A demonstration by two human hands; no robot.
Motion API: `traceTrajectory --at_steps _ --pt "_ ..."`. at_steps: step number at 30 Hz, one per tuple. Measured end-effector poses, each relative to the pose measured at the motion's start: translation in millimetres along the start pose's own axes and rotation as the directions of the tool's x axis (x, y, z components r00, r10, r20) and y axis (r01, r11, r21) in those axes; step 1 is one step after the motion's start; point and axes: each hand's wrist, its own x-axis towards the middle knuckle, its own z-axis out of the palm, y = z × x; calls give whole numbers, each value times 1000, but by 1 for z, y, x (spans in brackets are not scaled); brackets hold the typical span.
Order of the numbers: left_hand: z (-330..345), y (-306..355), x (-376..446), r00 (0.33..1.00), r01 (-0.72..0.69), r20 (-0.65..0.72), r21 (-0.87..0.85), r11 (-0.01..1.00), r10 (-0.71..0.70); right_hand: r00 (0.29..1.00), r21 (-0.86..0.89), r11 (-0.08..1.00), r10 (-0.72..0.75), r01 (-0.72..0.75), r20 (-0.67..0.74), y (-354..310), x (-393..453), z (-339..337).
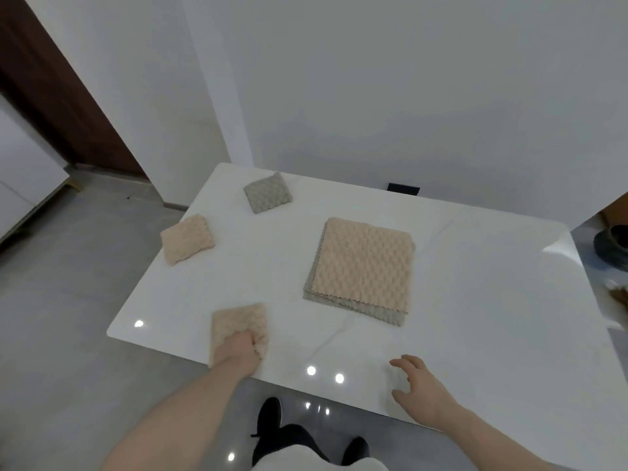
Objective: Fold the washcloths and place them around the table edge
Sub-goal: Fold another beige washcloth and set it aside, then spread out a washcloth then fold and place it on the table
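Observation:
My left hand (239,348) grips a folded peach washcloth (238,322) lying at the near left edge of the white table (475,300). My right hand (419,390) hovers over the near edge, fingers spread and holding nothing. A second folded peach washcloth (187,239) lies along the left edge, and a folded grey washcloth (268,192) sits near the far left corner. In the middle of the table a stack of unfolded washcloths (362,270) lies flat, peach on top and grey beneath.
A white wall stands behind the table, with a black socket (403,189) at its foot. A grey tiled floor lies to the left. A dark round object (611,244) sits on the floor at the right. My black shoes (270,414) show below the table's near edge.

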Motion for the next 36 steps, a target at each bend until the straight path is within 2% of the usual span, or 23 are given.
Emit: traceTrajectory --at_steps 8,12,16,22,26,29,33,36 --pt "-10 4 -17 993 18 121 -59 998 -11 995 -27 995 -93 94 34 -15 16 -30" --pt "-47 14 8 996 -32 75 -149 988 44 988 -25 988 -154 154 4 -50 45 -53" --pt "-103 35 62 995 -94 16 -144 985 97 988 -33 988 -154 153 -30 -82 82 -79" --pt "-180 71 173 988 -156 -2 -104 982 156 997 -58 996 -65 64 -28 -117 139 -118" --pt "-215 92 251 988 -155 -12 -136 978 155 999 -65 998 9 -11 -35 -131 178 -139" --pt "-226 101 307 993 -119 6 -172 978 121 998 -51 997 52 -54 -48 -138 204 -150" --pt "-219 102 364 999 15 46 -301 954 -1 994 15 996 85 -84 -74 -141 227 -156" --pt "-212 110 391 997 55 -27 -397 916 -71 991 51 994 104 -101 -78 -139 235 -154"
